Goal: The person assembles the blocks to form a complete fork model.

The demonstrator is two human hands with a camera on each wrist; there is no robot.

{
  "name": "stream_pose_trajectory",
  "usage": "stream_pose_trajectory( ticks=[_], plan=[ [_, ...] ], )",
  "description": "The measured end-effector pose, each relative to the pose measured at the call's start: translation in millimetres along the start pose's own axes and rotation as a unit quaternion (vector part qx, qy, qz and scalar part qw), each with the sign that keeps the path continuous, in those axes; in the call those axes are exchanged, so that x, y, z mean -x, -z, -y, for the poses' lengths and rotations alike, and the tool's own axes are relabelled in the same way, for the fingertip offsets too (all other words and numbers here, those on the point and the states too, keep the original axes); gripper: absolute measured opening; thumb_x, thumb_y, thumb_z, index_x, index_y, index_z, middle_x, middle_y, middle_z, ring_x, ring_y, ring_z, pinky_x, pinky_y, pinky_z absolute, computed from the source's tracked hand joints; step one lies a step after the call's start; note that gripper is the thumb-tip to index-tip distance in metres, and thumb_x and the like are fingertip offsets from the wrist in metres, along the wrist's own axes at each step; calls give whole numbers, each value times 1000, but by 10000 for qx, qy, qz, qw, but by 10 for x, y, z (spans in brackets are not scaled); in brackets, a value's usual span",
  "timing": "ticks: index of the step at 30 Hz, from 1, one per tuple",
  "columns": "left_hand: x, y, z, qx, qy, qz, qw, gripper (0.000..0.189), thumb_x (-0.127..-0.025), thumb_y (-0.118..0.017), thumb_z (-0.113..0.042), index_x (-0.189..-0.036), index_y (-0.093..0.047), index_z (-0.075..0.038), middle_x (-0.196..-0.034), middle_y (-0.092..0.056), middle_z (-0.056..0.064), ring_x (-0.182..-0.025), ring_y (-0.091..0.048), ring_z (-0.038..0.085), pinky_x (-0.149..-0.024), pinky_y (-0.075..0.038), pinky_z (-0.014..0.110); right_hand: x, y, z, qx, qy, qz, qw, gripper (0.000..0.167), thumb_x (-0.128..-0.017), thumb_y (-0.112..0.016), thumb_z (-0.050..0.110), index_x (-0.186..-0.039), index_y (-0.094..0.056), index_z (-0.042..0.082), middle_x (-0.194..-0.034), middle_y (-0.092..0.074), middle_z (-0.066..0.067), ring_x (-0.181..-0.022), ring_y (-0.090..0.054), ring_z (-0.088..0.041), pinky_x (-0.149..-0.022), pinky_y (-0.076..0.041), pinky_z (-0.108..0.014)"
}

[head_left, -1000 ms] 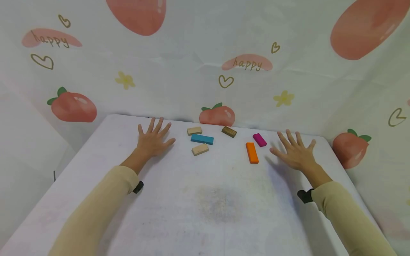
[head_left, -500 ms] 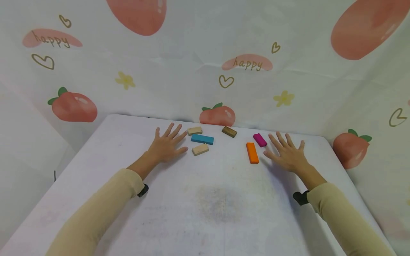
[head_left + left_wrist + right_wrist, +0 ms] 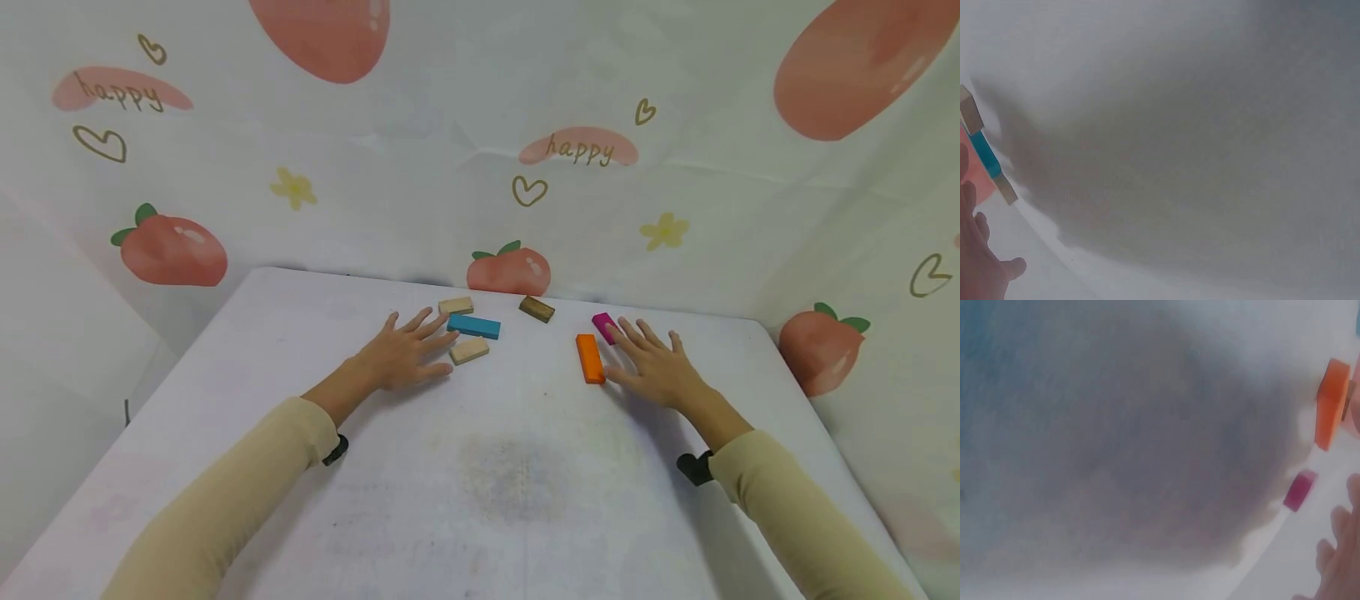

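A: ok, what are the fingers up to?

B: Left hand [image 3: 405, 357] has them spread, tips overlapping the left end of the blue block [image 3: 477, 327]. Right hand [image 3: 651, 367] is fanned out too, one fingertip over part of the magenta block [image 3: 602, 324], thumb right by the near end of the orange block [image 3: 590, 358]. Can't tell if either hand actually touches anything.

A: Stuff in the way?

B: Blue's kinda sandwiched: back pale wooden block [image 3: 456, 307] behind, front pale wooden block [image 3: 469, 351] on the near side. The brown block [image 3: 537, 309] sits apart between the two groups, near the far edge of the white table [image 3: 525, 550]. Beige sleeves [image 3: 232, 492] come in from both sides.

A: Any writing?

B: "happy", twice, on pink bands [image 3: 579, 136] across the backdrop [image 3: 420, 167], plus peaches [image 3: 174, 252] and yellow flowers [image 3: 664, 232].

A: Wrist cams add anything?

B: Right one gets the magenta block uncovered, while orange hides part of brown. Left one has wood-blue-wood lined up at its left edge, with a big soft shadow [image 3: 1147, 156] over the table.
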State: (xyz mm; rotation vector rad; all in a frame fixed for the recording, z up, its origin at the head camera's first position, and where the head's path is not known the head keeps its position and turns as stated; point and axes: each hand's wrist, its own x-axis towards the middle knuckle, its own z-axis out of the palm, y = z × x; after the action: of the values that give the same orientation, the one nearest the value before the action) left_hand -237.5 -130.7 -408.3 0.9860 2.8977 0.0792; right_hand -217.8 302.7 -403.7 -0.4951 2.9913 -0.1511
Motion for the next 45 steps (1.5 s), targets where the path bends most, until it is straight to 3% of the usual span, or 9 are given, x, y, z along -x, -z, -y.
stream_pose_trajectory(
  ticks=[5, 18, 34, 41, 45],
  plan=[
    [6, 16, -44, 68, -151, 180, 9997, 66, -100, -43, -58, -157, -33, -26, -166, -17, 6, -152, -10, 32, -113, -13, 69, -15, -32, 32, 54, 261, 90, 9996, 79, -97, -49, 58, -159, -24, 15, -165, -18, -14, -149, -12, -42, -110, -3, -74],
    [8, 3, -89, 19, -301, 291, 9991, 66, -99, -43, -61, -156, -36, -27, -165, -18, 3, -152, -12, 30, -114, -14, 67, -45, -26, 93, -555, 673, 492, 9950, 63, -100, -53, 39, -154, -38, 9, -157, -36, -17, -147, -21, -43, -111, -7, -72],
    [8, -7, -227, 494, -679, 528, 9951, 70, -98, -45, -62, -155, -37, -21, -162, -30, -2, -152, -17, 25, -116, -15, 63, -68, 13, 197, -532, 792, 370, 9947, 61, -95, -61, 33, -148, -47, 6, -153, -42, -19, -145, -25, -45, -110, -15, -72],
    [-9, -15, -290, 437, -831, 486, 9944, 72, -98, -45, -62, -155, -39, -19, -161, -31, -1, -151, -20, 26, -115, -18, 64, -91, -2, 227, -507, 841, 358, 9945, 62, -95, -61, 35, -147, -48, 5, -153, -42, -16, -146, -27, -42, -112, -15, -70],
    [-13, -20, -333, 430, -879, 491, 9940, 70, -98, -46, -61, -154, -40, -19, -160, -33, 0, -151, -22, 26, -114, -20, 65, -102, -7, 233, -641, 855, 349, 9937, 61, -95, -63, 31, -147, -48, 3, -152, -44, -18, -143, -32, -41, -112, -20, -67]
  ],
)
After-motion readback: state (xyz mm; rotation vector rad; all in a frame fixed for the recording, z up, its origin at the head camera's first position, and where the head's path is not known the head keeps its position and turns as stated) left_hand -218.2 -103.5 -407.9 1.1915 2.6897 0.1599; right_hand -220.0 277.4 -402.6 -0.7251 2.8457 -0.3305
